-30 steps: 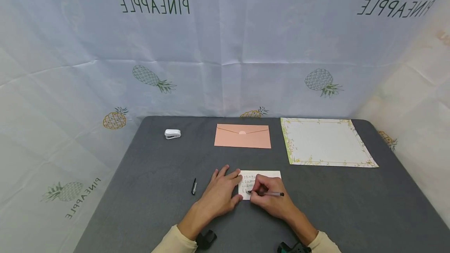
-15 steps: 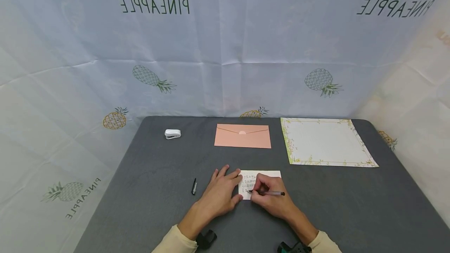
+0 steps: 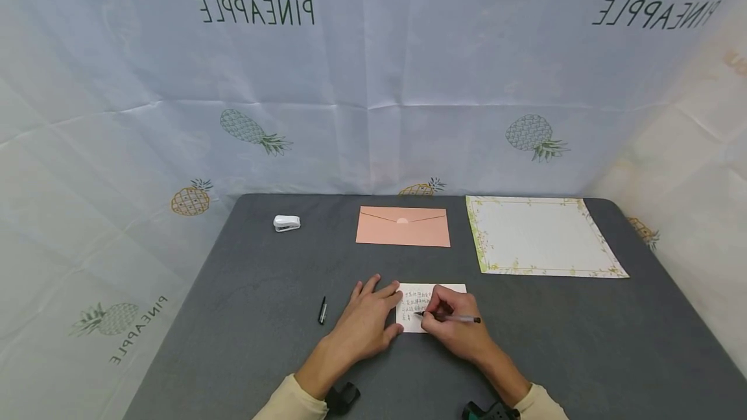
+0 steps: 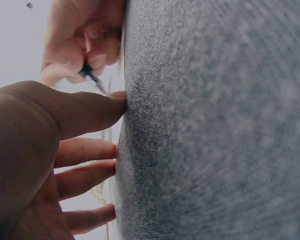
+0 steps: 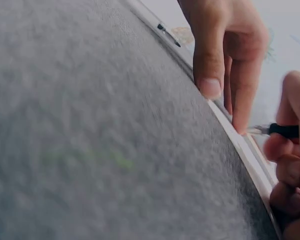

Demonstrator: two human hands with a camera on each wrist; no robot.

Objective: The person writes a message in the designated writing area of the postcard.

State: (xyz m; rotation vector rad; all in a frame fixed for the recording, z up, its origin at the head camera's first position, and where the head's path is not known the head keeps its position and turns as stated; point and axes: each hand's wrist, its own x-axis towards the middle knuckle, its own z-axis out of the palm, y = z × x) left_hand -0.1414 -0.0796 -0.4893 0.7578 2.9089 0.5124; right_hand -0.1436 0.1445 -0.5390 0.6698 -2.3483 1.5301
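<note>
A small white paper (image 3: 411, 325) with lines of handwriting lies on the grey table near its front middle. My right hand (image 3: 461, 326) pinches a pen (image 3: 461, 319), its tip at the lower left part of the writing. My left hand (image 3: 364, 321) rests beside the paper, fingers spread and straight, the index fingertip and thumb on its left edge. In the left wrist view the thumb (image 4: 92, 112) presses at the paper's edge, and the pen tip shows just past it. A black pen cap (image 3: 323, 310) lies left of my left hand.
A salmon-pink envelope (image 3: 403, 232) lies at the back middle of the table (image 3: 262, 290). A white stapler (image 3: 286, 223) sits at the back left. To the right is a large floral-bordered sheet (image 3: 543, 238). A pineapple-print curtain (image 3: 373, 70) hangs behind the table.
My right hand and the pen have shifted slightly to the right along the paper, and more marks show in the lowest line. My left hand has stayed in place.
</note>
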